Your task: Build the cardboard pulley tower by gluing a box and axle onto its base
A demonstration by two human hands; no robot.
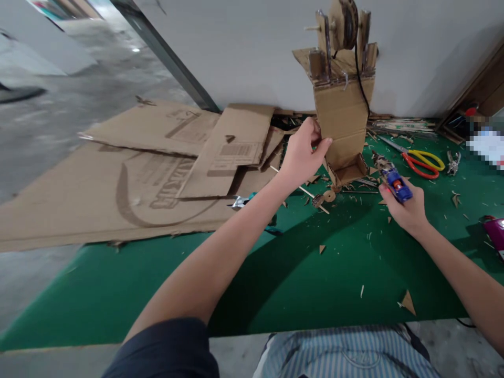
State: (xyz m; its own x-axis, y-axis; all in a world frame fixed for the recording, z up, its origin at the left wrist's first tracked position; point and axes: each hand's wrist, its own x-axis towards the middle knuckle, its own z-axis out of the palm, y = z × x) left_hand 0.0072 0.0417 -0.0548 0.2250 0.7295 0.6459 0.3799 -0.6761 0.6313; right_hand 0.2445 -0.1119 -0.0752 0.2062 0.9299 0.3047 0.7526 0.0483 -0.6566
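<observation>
A tall cardboard structure stands upright against the wall, topped by a round cardboard spool with a black cord hanging down. My left hand is closed on its left edge near the bottom, the thumb on the front face. To the right, my right hand wraps around a blue hand tool with an orange-red spot and a grimy, narrow front end pointing up-left; its exact kind is unclear. Between my hands lies a thin wooden stick with small cardboard discs.
Large cardboard sheets cover the left of the green table. Teal-handled pliers lie partly under my left forearm. Scissors, a small metal tool and a purple object are at right. Cardboard scraps are scattered about.
</observation>
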